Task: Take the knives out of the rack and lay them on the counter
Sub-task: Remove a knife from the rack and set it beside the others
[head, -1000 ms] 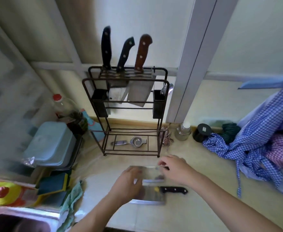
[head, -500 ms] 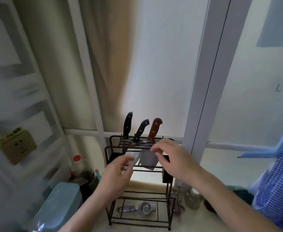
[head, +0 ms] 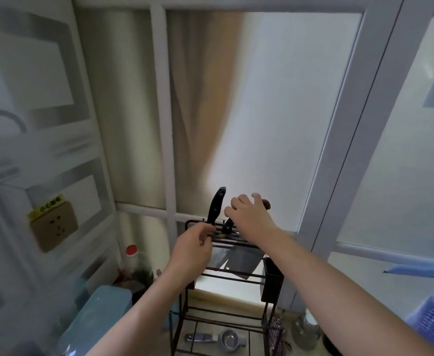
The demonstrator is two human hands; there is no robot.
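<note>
Steel-bladed, stiff and likely hefty knives [head: 217, 206] upright in the rack [head: 226, 276], best lifted by the handles clear of slick sharp blades; right hand [head: 249, 217] open-fingered over the middle handles, left hand [head: 192, 249] loosely curled at the rack's top rail, gripping nothing evident.

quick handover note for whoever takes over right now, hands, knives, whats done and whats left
Left hand: empty, fingers loosely curled at the front top rail of the knife rack.
Right hand: open, reaching over the middle black-handled knife and the brown-handled knife; not yet closed on either.
Knives: three stand in the rack's top slots, including the tall black-handled knife on the left; cleaver blades hang below the rail.
Done: no knives on the counter show in this view.
Left: pull out all three and lay them on the counter.
</note>
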